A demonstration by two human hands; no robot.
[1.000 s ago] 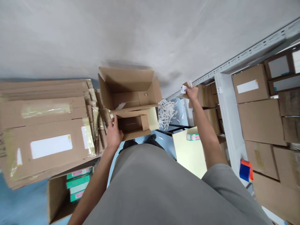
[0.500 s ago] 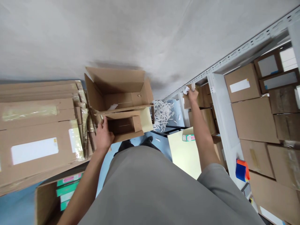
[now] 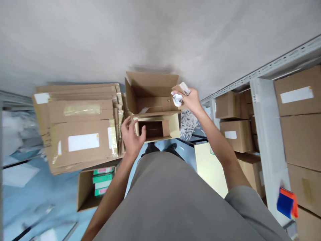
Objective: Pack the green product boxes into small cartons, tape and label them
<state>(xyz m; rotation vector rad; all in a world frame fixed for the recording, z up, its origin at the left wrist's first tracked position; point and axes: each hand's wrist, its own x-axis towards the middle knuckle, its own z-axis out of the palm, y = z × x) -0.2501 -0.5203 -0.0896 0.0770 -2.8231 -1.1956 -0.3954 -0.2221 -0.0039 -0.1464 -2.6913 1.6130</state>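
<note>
Clearly, crumpled paper, in right grip

Soft light falls evenly; the lower left blurs.

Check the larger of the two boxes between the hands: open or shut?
Open: flaps on the larger box stand up, and its interior shows, white scrap inside.

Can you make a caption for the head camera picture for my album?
Right hand holding crumpled paper near a big open cardboard box, left hand open beside a smaller box.
</note>
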